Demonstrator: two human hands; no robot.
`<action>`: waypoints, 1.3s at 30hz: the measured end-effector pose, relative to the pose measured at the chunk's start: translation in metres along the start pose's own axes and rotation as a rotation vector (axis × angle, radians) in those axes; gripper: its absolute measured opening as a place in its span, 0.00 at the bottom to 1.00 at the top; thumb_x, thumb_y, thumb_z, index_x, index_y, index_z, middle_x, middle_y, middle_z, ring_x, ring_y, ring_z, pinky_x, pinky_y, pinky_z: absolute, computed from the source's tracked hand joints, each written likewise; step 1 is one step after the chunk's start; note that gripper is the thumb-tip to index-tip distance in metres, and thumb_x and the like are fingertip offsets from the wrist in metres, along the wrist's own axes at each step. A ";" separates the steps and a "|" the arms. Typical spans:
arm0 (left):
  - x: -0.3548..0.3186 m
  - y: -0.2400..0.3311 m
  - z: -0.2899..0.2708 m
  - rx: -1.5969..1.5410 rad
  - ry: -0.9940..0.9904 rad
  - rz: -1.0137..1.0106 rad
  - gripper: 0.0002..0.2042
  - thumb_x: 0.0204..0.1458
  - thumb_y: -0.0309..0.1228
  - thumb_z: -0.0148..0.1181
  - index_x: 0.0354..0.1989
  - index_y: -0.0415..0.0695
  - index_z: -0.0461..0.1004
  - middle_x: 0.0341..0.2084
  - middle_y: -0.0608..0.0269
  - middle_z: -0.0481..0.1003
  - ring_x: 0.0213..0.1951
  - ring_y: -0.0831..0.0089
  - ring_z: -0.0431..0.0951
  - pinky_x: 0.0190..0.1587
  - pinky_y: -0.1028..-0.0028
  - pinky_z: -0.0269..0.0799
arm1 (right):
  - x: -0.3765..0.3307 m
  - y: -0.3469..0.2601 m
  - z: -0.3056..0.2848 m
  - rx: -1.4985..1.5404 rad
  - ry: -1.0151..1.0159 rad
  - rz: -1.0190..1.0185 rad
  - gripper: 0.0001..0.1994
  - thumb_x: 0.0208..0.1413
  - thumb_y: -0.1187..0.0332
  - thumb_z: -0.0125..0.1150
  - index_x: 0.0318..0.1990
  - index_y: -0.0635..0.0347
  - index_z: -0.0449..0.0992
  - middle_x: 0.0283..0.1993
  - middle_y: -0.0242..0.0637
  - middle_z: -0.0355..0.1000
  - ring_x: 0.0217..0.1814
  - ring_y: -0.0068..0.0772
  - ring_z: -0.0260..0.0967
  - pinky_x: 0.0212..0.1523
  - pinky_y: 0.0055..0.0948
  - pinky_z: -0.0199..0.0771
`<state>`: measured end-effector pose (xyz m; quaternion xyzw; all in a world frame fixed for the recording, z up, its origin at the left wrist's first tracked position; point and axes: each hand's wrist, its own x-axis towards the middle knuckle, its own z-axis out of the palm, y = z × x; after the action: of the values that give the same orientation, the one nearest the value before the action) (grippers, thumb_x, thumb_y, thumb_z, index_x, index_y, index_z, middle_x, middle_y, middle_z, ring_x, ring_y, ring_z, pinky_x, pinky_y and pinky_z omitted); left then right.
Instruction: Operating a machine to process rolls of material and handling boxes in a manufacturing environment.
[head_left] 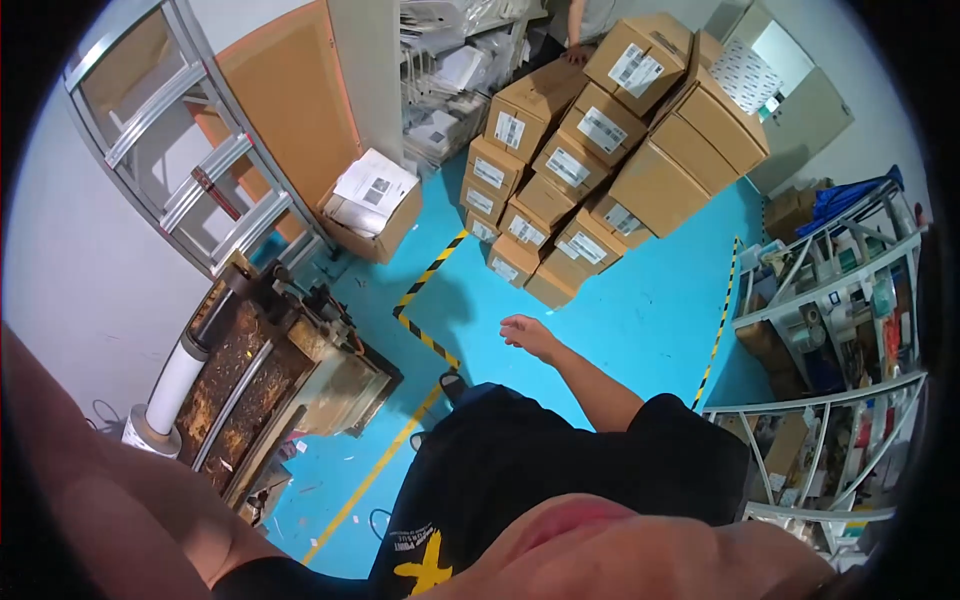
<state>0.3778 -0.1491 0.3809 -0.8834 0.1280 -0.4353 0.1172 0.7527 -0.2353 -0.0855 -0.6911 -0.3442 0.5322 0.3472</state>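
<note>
My right hand (527, 337) hangs over the blue floor in front of my body, its fingers loosely bent and slightly apart, with nothing visible in it. Nearest to it, though well apart, is a tall stack of brown cardboard boxes (570, 165) with white labels. My left arm (150, 500) is raised along the lower left side. Its hand lies outside the picture.
A worn roller machine (240, 390) with a white roll stands at left, below a metal ladder (190, 150). An open box with papers (375, 195) sits beside the ladder. Loaded shelves (830, 400) line the right. Another person's hand (577, 54) touches the stack's far side.
</note>
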 end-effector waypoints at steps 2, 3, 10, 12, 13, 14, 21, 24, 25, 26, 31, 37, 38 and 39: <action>-0.001 -0.002 0.002 -0.014 -0.012 0.010 0.26 0.52 0.38 0.50 0.52 0.29 0.62 0.49 0.39 0.66 0.51 0.50 0.68 0.59 0.54 0.57 | 0.001 0.010 -0.006 0.006 0.004 0.020 0.18 0.56 0.61 0.55 0.50 0.60 0.68 0.41 0.31 0.72 0.39 0.23 0.69 0.39 0.24 0.69; -0.002 -0.003 0.004 -0.019 -0.015 0.009 0.25 0.52 0.38 0.50 0.52 0.29 0.62 0.49 0.39 0.66 0.51 0.50 0.68 0.59 0.54 0.58 | 0.005 0.015 -0.009 0.013 0.020 0.027 0.18 0.56 0.61 0.55 0.50 0.60 0.68 0.41 0.31 0.72 0.39 0.23 0.69 0.39 0.24 0.69; -0.004 -0.017 0.009 -0.016 -0.073 0.041 0.24 0.52 0.36 0.51 0.52 0.29 0.62 0.48 0.39 0.67 0.50 0.50 0.69 0.58 0.55 0.59 | 0.032 0.037 -0.014 -0.229 -0.035 -0.070 0.16 0.54 0.61 0.57 0.46 0.61 0.72 0.38 0.34 0.72 0.40 0.25 0.69 0.42 0.29 0.71; -0.005 -0.013 0.003 0.017 -0.075 0.040 0.23 0.52 0.35 0.51 0.51 0.29 0.62 0.47 0.39 0.67 0.49 0.50 0.69 0.57 0.56 0.60 | 0.029 0.034 -0.014 -0.010 -0.078 -0.143 0.15 0.55 0.64 0.55 0.46 0.64 0.71 0.39 0.38 0.72 0.38 0.28 0.70 0.40 0.32 0.72; -0.005 -0.010 0.000 0.031 -0.065 0.039 0.23 0.52 0.35 0.51 0.51 0.29 0.62 0.47 0.39 0.67 0.49 0.50 0.70 0.57 0.56 0.60 | 0.025 0.034 -0.015 0.026 -0.046 -0.160 0.17 0.54 0.62 0.57 0.47 0.65 0.71 0.39 0.38 0.73 0.39 0.28 0.71 0.39 0.32 0.72; -0.008 -0.008 -0.003 0.038 -0.039 0.038 0.23 0.52 0.35 0.51 0.51 0.29 0.62 0.47 0.39 0.68 0.49 0.50 0.70 0.57 0.56 0.60 | 0.027 0.032 -0.017 0.094 -0.087 -0.135 0.19 0.54 0.61 0.58 0.49 0.64 0.69 0.41 0.35 0.72 0.40 0.27 0.70 0.40 0.29 0.72; -0.014 -0.023 0.002 0.040 -0.134 -0.021 0.22 0.52 0.33 0.52 0.50 0.29 0.63 0.45 0.39 0.69 0.48 0.51 0.71 0.56 0.57 0.62 | 0.045 0.025 -0.002 0.085 -0.034 -0.074 0.18 0.52 0.60 0.58 0.47 0.62 0.71 0.36 0.35 0.73 0.35 0.26 0.70 0.36 0.25 0.70; -0.014 -0.025 0.010 0.068 -0.122 -0.034 0.21 0.52 0.32 0.52 0.50 0.29 0.63 0.45 0.38 0.69 0.47 0.51 0.71 0.55 0.58 0.62 | 0.055 0.022 0.006 0.061 0.020 0.013 0.20 0.53 0.60 0.57 0.48 0.65 0.70 0.36 0.35 0.73 0.36 0.25 0.69 0.37 0.25 0.69; -0.012 -0.026 0.011 0.070 -0.120 -0.041 0.21 0.52 0.32 0.52 0.50 0.29 0.63 0.45 0.38 0.69 0.47 0.51 0.71 0.55 0.58 0.63 | 0.057 0.020 0.006 0.050 -0.021 0.000 0.20 0.53 0.60 0.57 0.49 0.64 0.69 0.39 0.35 0.72 0.38 0.25 0.69 0.39 0.25 0.70; -0.010 -0.027 0.011 0.072 -0.129 -0.048 0.21 0.52 0.31 0.52 0.50 0.29 0.63 0.44 0.38 0.69 0.47 0.51 0.72 0.55 0.58 0.63 | 0.056 0.017 0.008 0.030 -0.070 0.021 0.20 0.54 0.60 0.58 0.50 0.63 0.68 0.41 0.36 0.72 0.39 0.26 0.70 0.41 0.25 0.70; -0.007 -0.013 -0.007 0.171 -0.131 -0.090 0.20 0.51 0.30 0.53 0.49 0.29 0.63 0.43 0.38 0.70 0.46 0.51 0.72 0.54 0.59 0.64 | 0.063 0.004 0.011 -0.038 -0.152 0.018 0.19 0.52 0.61 0.59 0.48 0.62 0.69 0.39 0.37 0.72 0.37 0.27 0.70 0.38 0.25 0.70; -0.016 0.041 -0.089 0.473 -0.043 -0.124 0.19 0.51 0.28 0.54 0.49 0.29 0.64 0.42 0.38 0.71 0.44 0.51 0.73 0.53 0.60 0.65 | 0.106 -0.004 0.037 -0.068 -0.245 0.068 0.13 0.52 0.66 0.57 0.42 0.64 0.72 0.32 0.35 0.72 0.28 0.22 0.67 0.28 0.21 0.67; -0.020 0.056 -0.107 0.556 -0.003 -0.125 0.18 0.51 0.28 0.54 0.48 0.29 0.64 0.42 0.38 0.71 0.44 0.51 0.73 0.53 0.60 0.66 | 0.115 -0.009 0.044 -0.127 -0.299 0.005 0.12 0.52 0.66 0.57 0.41 0.64 0.72 0.32 0.34 0.71 0.28 0.21 0.66 0.28 0.21 0.67; -0.029 0.068 -0.125 0.631 0.039 -0.129 0.18 0.51 0.27 0.54 0.48 0.29 0.64 0.42 0.38 0.71 0.44 0.51 0.74 0.53 0.60 0.66 | 0.112 -0.009 0.049 -0.184 -0.303 -0.002 0.12 0.53 0.66 0.56 0.41 0.64 0.72 0.31 0.34 0.71 0.28 0.21 0.66 0.27 0.20 0.66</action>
<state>0.2526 -0.2158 0.4115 -0.8013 -0.0674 -0.4768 0.3549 0.7257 -0.1298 -0.1430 -0.6315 -0.4407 0.5961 0.2273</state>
